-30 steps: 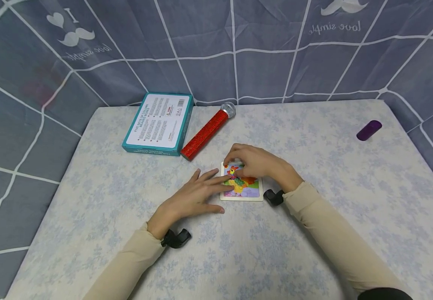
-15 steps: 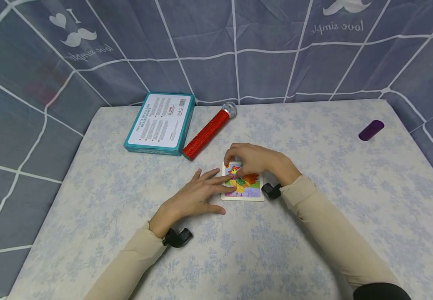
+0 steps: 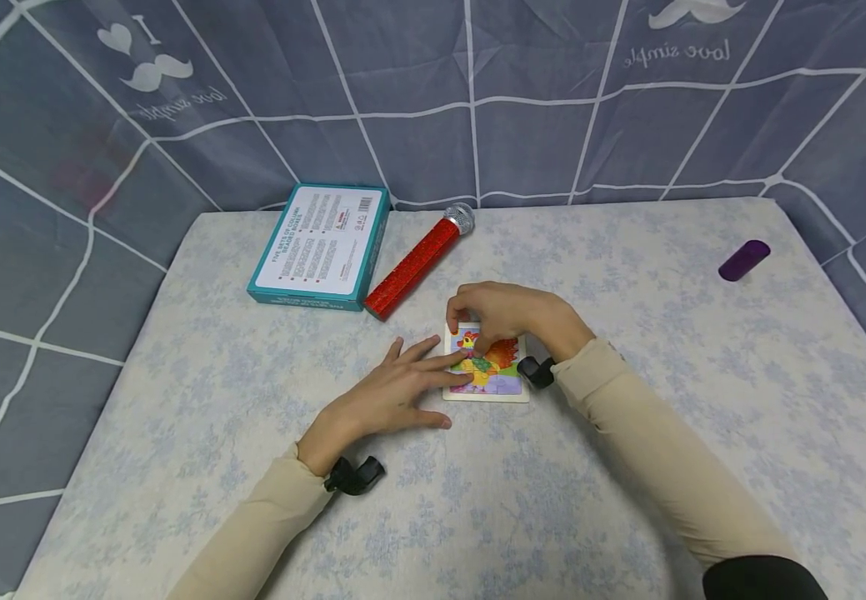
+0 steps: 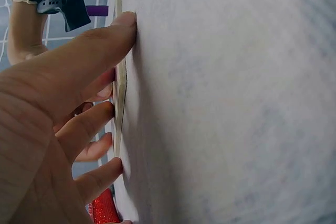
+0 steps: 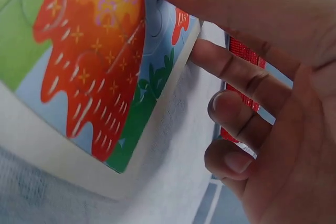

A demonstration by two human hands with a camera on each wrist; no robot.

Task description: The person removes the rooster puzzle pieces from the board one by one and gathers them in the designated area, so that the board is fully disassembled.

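A small square jigsaw puzzle [image 3: 504,385], a colourful bird picture in a pale frame, lies on the table. My left hand [image 3: 387,396] comes from the left with fingers spread; two fingertips lie over the picture. In the left wrist view, the left thumb [image 4: 100,43] extends past the puzzle's thin edge [image 4: 120,93]. My right hand [image 3: 503,307] arches over the top of the puzzle, its thumb on the picture and a bent finger at the upper left corner. The right wrist view has a finger [image 5: 218,59] at the frame's edge; the thumb tip is partly cut off.
Behind the puzzle lie a red glittery microphone [image 3: 413,268] and a teal box [image 3: 318,246] with a white printed label. A purple cylinder [image 3: 743,260] lies at the far right. A grey-blue curtain [image 3: 410,150] with white lines stands behind the table.
The right wrist has shifted slightly up and left, uncovering more of the bird's orange tail. The left hand stays put on the puzzle.
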